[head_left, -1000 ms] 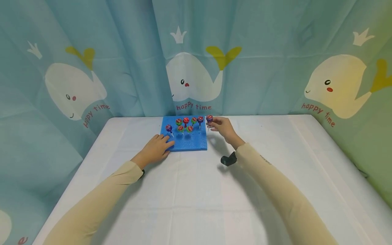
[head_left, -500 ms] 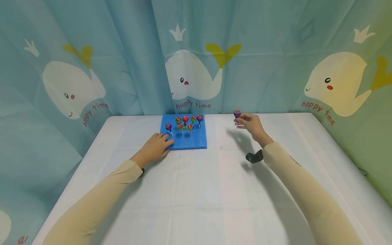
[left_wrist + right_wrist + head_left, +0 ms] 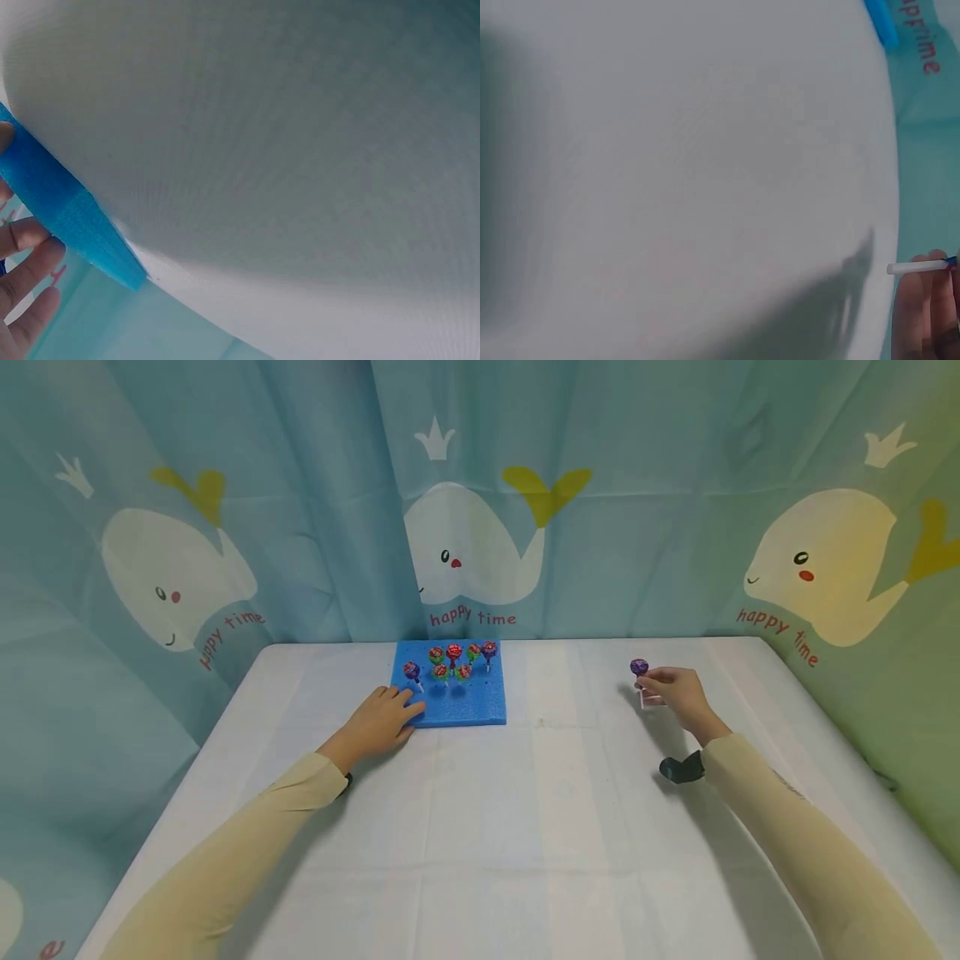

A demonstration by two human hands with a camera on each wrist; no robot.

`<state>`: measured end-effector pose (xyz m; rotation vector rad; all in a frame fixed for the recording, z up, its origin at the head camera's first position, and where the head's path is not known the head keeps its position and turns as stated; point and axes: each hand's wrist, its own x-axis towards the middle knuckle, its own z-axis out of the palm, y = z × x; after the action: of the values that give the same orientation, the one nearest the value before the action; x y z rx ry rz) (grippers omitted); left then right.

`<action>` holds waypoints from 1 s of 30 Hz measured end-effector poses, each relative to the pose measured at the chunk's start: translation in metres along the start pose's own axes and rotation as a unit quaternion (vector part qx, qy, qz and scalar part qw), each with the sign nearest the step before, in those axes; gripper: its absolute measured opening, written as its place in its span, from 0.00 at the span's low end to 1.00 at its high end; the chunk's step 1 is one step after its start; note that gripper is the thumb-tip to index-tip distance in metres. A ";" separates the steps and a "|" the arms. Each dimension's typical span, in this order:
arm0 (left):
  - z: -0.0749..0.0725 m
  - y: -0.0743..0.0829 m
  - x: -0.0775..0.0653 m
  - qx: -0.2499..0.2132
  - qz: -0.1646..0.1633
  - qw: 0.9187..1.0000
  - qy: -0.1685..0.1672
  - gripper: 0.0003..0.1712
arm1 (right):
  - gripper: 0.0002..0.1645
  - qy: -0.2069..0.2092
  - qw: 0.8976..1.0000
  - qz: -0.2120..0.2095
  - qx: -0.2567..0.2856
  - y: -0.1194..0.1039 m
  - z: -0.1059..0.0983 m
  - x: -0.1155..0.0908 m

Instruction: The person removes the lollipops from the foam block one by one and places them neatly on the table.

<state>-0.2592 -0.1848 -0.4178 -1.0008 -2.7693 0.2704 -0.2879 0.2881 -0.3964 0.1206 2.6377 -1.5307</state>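
In the head view, my right hand [image 3: 677,692] pinches a purple-wrapped lollipop [image 3: 639,667] upright, its white stick pointing down over the right side of the table. The right wrist view catches that lollipop's white stick [image 3: 919,266] across the fingers at the lower right edge. My left hand [image 3: 378,718] rests on the front left corner of a blue foam board [image 3: 483,706], fingers spread over it and thumb at its front edge. Several lollipops stand in the board by their sticks, among them a red one [image 3: 453,652], a purple one [image 3: 412,671] and a green-and-red one [image 3: 463,672].
A white cloth [image 3: 480,827] covers the table. Behind it hangs a blue-green curtain [image 3: 637,560] printed with whales, which also runs along both sides. A black device [image 3: 681,768] is at the right wrist.
My right hand has carried the purple lollipop from beside the board's right edge far to the right, rising, then lowering toward the table. The left hand and the board have stayed put.
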 end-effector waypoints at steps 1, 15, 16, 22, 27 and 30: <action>0.000 0.000 0.000 0.000 0.001 1.000 0.001 0.17 | 0.26 0.002 1.000 0.008 -0.013 0.003 -0.002 -0.001; -0.002 0.001 0.000 0.001 0.001 1.000 -0.005 0.17 | 0.23 0.012 0.991 0.097 -0.089 0.029 -0.012 0.001; -0.002 0.001 0.000 0.001 0.001 1.000 -0.004 0.17 | 0.23 0.013 0.992 0.095 -0.087 0.029 -0.011 0.000; -0.002 0.001 0.000 0.003 0.001 1.000 -0.004 0.18 | 0.19 0.020 0.993 0.071 -0.090 0.029 -0.007 -0.001; -0.002 0.001 0.000 0.004 0.000 1.000 -0.006 0.18 | 0.17 0.023 0.992 0.064 -0.108 0.029 -0.006 0.000; -0.002 0.001 0.000 0.002 -0.001 1.000 -0.004 0.18 | 0.18 0.025 0.991 0.061 -0.116 0.028 -0.005 0.000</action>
<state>-0.2580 -0.1840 -0.4161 -0.9975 -2.7760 0.2816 -0.2851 0.3066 -0.4182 0.3001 2.7662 -1.1901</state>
